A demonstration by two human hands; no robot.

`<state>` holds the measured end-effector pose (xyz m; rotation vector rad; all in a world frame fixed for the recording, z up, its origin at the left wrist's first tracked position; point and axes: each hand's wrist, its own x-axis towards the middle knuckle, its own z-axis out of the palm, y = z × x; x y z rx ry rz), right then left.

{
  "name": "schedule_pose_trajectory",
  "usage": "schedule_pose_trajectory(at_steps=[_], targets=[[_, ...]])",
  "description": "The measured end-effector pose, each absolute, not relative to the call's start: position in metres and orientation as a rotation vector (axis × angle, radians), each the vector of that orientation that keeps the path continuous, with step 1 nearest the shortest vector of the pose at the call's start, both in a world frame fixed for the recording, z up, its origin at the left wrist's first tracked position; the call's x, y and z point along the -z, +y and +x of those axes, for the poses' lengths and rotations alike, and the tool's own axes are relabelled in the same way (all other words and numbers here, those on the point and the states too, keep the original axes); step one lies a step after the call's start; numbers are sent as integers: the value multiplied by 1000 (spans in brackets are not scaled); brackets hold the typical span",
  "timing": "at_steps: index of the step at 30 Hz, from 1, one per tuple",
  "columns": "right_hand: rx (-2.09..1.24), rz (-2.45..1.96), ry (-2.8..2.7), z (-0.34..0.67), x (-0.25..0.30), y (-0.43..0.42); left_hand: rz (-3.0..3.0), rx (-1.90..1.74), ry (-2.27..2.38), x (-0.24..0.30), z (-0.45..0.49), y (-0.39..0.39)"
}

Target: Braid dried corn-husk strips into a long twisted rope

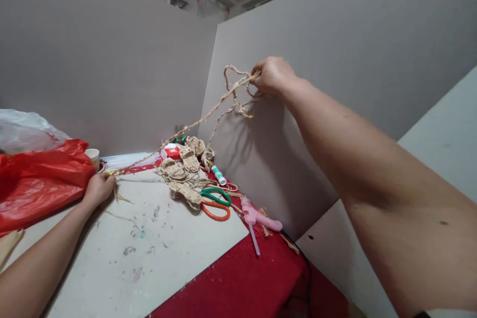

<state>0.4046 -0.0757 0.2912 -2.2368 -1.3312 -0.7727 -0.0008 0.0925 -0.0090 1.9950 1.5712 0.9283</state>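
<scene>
Left edge of desk: a crumpled red plastic bag (pixel 37 179) lies here, with a small paper cup (pixel 93 156) behind it.
Left hand (pixel 99 189): my fingers are curled shut low on the grey board (pixel 149 248), and they seem to pin the lower end of the rough tan jute twine (pixel 208 115).
Twine's place: it climbs taut from my left fist, over the far side of the desk, to my raised right hand.
Far middle of desk: flat woven jute pieces (pixel 184 174) lie in a heap. Just beside them are green-and-orange-handled scissors (pixel 215 203), and a pink glue gun (pixel 259 217) lies near the right edge.
Right hand (pixel 274 74): it is held high against the partition, with the fingers clenched on loose loops of the twine.
Handling: I judge it light, limp and hairy. It is rough enough not to slip, but its ends look prone to fraying.
Where to hold: a pinch on the solid twisted run should serve better than one on the frayed tails.
</scene>
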Motion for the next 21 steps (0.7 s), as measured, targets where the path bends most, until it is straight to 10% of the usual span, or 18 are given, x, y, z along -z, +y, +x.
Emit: schedule_pose_trajectory(at_steps=[10,21], targets=[[993,-1815,-1272,406,-325,-83,1982,-982,1556,14,-5,97],[-9,-2030,-1381,386,-298,-53,1987,-944,1576,9,-5,94]])
